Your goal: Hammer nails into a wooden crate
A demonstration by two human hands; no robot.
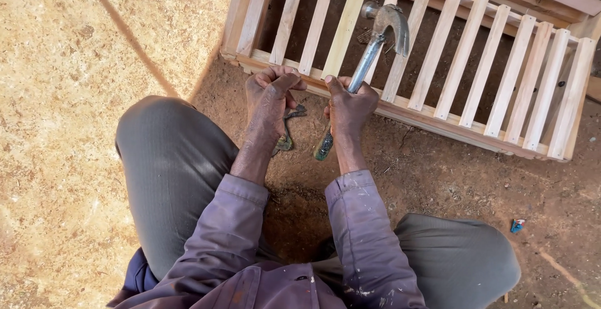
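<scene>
Bare dirt ground (pixel 75 96), slatted wooden frame (pixel 432 65) lying far right. Right hand (pixel 348 105) grip pressed tight round claw hammer (pixel 382 30) handle — head raised over slats. Left hand (pixel 269 96) curled at frame's near rail, fingers pinched together; contents too small to tell. Pliers (pixel 287 135) on ground beneath. Step judged: nailing slat — next move calls for steady, aimed blow.

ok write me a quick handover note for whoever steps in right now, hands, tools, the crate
Right hand: closed around the handle of a claw hammer, head raised above the slats.
Left hand: fingers pinched together at the near rail of the wooden slatted crate; whether it holds a nail cannot be seen.
Pliers lie on the dirt ground under the left hand.
Done: many slats sit in a row across the frame.
Left: cannot tell which slats are fastened; check the rail by the left hand.
</scene>
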